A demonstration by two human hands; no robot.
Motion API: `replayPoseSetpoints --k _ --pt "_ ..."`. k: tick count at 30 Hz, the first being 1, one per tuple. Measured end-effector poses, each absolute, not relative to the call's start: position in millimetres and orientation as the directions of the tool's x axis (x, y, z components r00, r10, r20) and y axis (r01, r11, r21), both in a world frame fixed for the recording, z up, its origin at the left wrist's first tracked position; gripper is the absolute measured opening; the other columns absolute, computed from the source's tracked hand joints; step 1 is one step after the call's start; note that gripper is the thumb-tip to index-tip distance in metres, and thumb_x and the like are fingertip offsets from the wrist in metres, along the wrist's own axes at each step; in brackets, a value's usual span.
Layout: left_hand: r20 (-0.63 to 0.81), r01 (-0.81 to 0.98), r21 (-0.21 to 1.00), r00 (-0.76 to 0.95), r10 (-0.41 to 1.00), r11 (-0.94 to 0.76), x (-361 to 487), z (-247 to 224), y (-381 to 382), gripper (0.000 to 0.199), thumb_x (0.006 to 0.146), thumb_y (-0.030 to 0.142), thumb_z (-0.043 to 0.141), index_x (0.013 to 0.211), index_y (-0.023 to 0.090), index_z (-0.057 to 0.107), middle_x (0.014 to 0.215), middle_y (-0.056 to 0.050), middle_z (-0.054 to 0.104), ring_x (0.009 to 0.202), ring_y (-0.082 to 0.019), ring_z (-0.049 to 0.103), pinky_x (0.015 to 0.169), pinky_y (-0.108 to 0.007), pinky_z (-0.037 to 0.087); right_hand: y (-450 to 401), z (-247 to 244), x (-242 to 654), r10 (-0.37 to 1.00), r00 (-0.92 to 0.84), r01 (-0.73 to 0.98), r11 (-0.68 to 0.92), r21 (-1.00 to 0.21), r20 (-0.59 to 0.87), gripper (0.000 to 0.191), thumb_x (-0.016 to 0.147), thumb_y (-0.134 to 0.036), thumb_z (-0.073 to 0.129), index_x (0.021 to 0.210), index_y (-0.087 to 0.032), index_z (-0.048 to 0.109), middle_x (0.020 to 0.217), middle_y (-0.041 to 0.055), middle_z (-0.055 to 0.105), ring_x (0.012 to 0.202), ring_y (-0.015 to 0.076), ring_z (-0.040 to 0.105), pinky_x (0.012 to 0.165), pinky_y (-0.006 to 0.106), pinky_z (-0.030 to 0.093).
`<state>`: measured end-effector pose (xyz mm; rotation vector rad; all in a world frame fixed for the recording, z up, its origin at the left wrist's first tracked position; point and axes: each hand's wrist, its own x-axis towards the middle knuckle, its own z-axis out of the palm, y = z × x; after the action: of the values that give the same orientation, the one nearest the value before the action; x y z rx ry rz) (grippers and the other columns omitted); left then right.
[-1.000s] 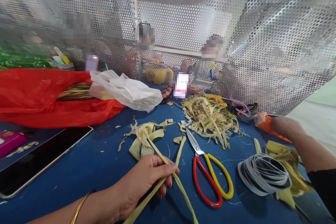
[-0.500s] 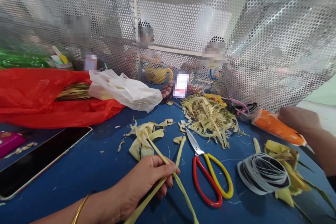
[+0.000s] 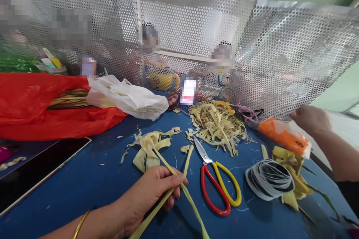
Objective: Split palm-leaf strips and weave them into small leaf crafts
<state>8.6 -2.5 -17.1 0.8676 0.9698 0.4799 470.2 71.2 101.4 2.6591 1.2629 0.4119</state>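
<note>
My left hand (image 3: 161, 190), with a gold bangle at the wrist, pinches crossing pale yellow plant-fibre strips (image 3: 193, 206) between thumb and fingers. The strips run back to a knotted bundle of flat pale leaf pieces (image 3: 150, 147) on the table. My right hand (image 3: 314, 119) is raised at the far right, behind an orange tissue pack (image 3: 284, 136). Its fingers are curled in, and whatever they may hold is hidden. To the right of my left hand lie scissors (image 3: 215, 183) with one red and one yellow handle.
A heap of trimmed fibre scraps (image 3: 218, 123) lies behind the scissors. Right of them sit a spool of clear line (image 3: 269, 179) and dried leaves (image 3: 297, 179). A phone (image 3: 42, 171), a red bag (image 3: 25, 101) and a white bag (image 3: 129, 97) fill the left. Perforated metal panels (image 3: 190, 26) stand behind.
The view has turned slightly right, so the table things sit further left. My right hand has risen a little beyond the tissue pack. My left hand keeps its pinch on the strips.
</note>
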Motion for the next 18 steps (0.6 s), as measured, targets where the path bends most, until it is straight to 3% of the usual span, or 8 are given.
replayPoseSetpoints --k 6,12,15,18 --pt "-0.526 0.031 0.808 0.487 0.697 0.588 9.2 -15.0 -2.5 0.03 0.074 0.04 0.07 0.082 0.011 0.067 0.059 0.002 0.057 0.047 -0.006 0.047 0.046 -0.019 0.036 68.4 97.1 484.0 0.778 0.609 0.751 -0.628 0.204 0.155 0.024 0.085 -0.027 0.045 0.084 -0.018 0.067 0.095 0.0126 0.07 0.084 0.026 0.064 0.058 0.028 0.041" --pt "-0.513 0.043 0.822 0.488 0.706 0.567 8.7 -17.0 -3.5 0.034 0.075 0.044 0.069 0.084 0.011 0.068 0.06 0.002 0.057 0.048 -0.007 0.048 0.048 -0.019 0.036 55.7 91.7 483.0 0.803 0.59 0.785 -0.594 0.173 0.081 0.038 0.091 -0.048 0.044 0.093 -0.02 0.069 0.097 0.0094 0.072 0.086 0.0236 0.065 0.063 0.027 0.043" --pt "-0.509 0.046 0.826 0.491 0.707 0.562 8.8 -16.7 -3.7 0.034 0.075 0.044 0.069 0.084 0.011 0.068 0.06 0.002 0.057 0.049 -0.007 0.047 0.048 -0.019 0.036 50.3 86.8 472.6 0.833 0.549 0.805 -0.55 0.225 0.073 0.022 0.084 -0.04 0.058 0.09 -0.024 0.071 0.1 0.0076 0.072 0.09 0.0246 0.064 0.068 0.029 0.042" --pt "-0.514 0.052 0.826 0.481 0.71 0.562 9.5 -15.2 -3.9 0.035 0.073 0.045 0.07 0.083 0.012 0.068 0.06 0.002 0.056 0.049 -0.007 0.047 0.048 -0.019 0.036 47.8 84.1 463.7 0.845 0.509 0.791 -0.535 0.297 0.166 0.024 0.09 -0.025 0.047 0.094 -0.022 0.071 0.113 0.0122 0.068 0.101 0.0273 0.061 0.079 0.035 0.039"
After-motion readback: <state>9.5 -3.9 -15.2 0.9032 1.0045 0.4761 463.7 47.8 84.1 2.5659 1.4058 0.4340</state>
